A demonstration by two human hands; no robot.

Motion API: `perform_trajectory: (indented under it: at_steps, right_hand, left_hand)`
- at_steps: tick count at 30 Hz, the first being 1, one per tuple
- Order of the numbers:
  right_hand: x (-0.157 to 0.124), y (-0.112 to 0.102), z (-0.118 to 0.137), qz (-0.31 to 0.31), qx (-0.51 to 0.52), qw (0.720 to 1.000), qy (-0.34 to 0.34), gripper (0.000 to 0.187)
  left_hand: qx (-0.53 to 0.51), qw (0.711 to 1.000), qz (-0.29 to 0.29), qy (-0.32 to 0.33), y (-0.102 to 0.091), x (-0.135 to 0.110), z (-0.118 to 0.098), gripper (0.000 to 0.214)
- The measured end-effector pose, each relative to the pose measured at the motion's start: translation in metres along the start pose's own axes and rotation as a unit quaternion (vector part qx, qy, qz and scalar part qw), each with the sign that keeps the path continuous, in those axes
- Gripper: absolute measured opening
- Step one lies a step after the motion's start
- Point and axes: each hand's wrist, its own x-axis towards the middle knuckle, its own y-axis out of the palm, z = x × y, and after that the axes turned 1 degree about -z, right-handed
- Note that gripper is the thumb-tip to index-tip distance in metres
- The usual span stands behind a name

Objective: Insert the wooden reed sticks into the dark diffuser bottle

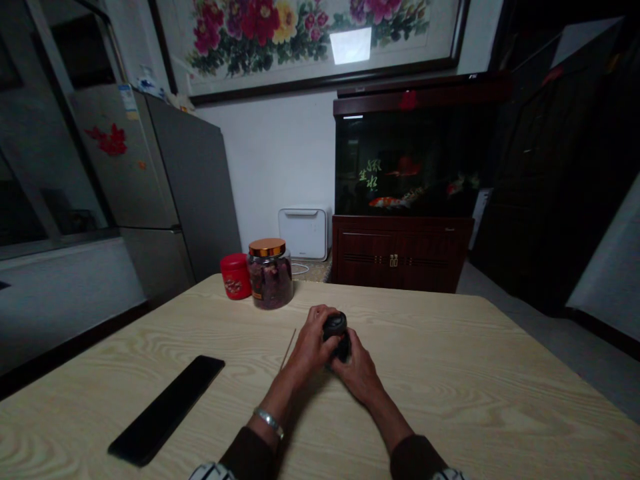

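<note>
Both hands are wrapped around a small dark container with a round black top (336,324), over the middle of the table. My left hand (315,337) grips its upper part from the left, with the thumb across the front. Lower down, my right hand (357,367) closes around its body from the right. The fingers hide much of the container, so its exact kind is unclear. A thin stick (289,348) lies on the table just left of my left hand, partly covered by the wrist.
On the pale wooden table (450,400) lies a black flat slab like a phone (167,410) at left. Near the far edge stand a red canister (235,276) and a clear jar with a copper lid (271,275). Beyond are a fridge (195,173) and a fish tank (405,167).
</note>
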Motion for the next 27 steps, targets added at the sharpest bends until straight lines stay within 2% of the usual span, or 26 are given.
perform_trajectory:
  at_steps: [4, 7, 12, 16, 20, 23, 27]
  right_hand:
    - [0.001, 0.002, -0.004, 0.017, 0.010, 1.000, -0.001, 0.055]
    - [0.001, 0.003, -0.006, 0.014, 0.009, 1.000, -0.002, 0.054]
    - [0.000, 0.002, -0.004, 0.010, 0.010, 1.000, -0.004, 0.053]
    - [0.001, 0.002, -0.004, 0.015, 0.011, 1.000, -0.006, 0.054]
    - [0.002, 0.003, -0.004, 0.018, -0.007, 1.000, 0.017, 0.053]
    - [0.002, 0.002, -0.003, 0.020, -0.002, 1.000, 0.015, 0.054]
    - [0.001, 0.000, -0.002, 0.025, 0.012, 1.000, -0.004, 0.053]
  left_hand:
    - [0.030, 0.998, 0.037, 0.028, -0.003, 0.000, -0.001, 0.047]
    - [0.040, 0.997, 0.060, 0.038, -0.005, 0.002, 0.001, 0.045]
    - [0.057, 0.996, 0.068, 0.000, -0.007, 0.007, 0.006, 0.040]
    - [0.071, 0.994, 0.069, -0.035, -0.007, 0.010, -0.005, 0.039]
    - [0.112, 0.992, 0.042, -0.048, -0.006, 0.015, -0.018, 0.024]
    - [0.079, 0.993, 0.073, -0.050, -0.010, 0.017, -0.018, 0.019]
    - [-0.046, 0.988, 0.133, -0.065, -0.018, 0.015, -0.014, 0.060]
